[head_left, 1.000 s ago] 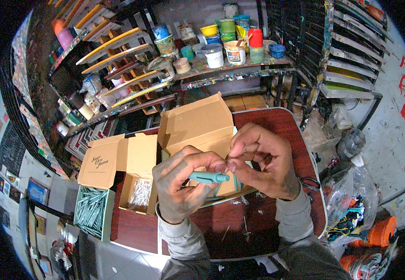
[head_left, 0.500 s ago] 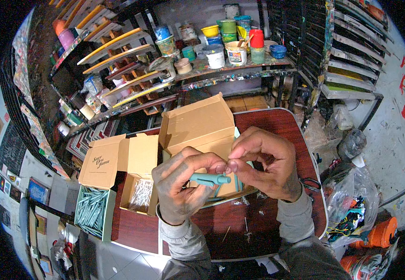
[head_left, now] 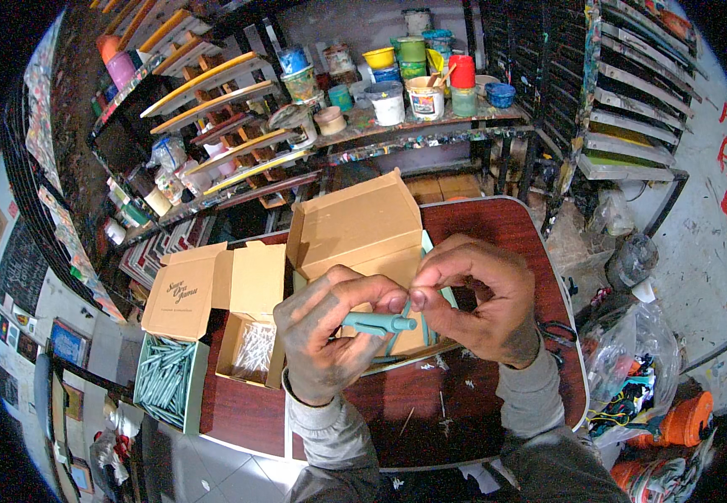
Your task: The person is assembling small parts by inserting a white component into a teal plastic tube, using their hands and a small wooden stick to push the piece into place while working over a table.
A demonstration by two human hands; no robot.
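The room is a crowded paint workshop, with a long shelf (head_left: 431, 126) of paint pots and jars along the back and slanted racks (head_left: 632, 109) on the right side. In front of it stands a dark red-brown table (head_left: 514, 226) with rounded corners. Near the far edge of the table, in the middle, an open cardboard box (head_left: 355, 222) stands with its lid raised. At the left edge of the table, a second open cardboard box (head_left: 250, 335) holds small white pieces. Just beside it, past the left edge, a flat box (head_left: 166, 390) is full of teal sticks lying side by side.

Over the middle of the table, the person holds both hands close together. The left hand (head_left: 326, 331) is curled around a teal pen-like tube (head_left: 376, 323), which lies almost level in the fingers, and its thumb and forefinger are pinched at the tube's right end. The right hand (head_left: 485, 306) is also nearly closed, its thumb and forefinger pinched at the same end, touching the left fingertips. What the right fingers grip there is too small to tell.
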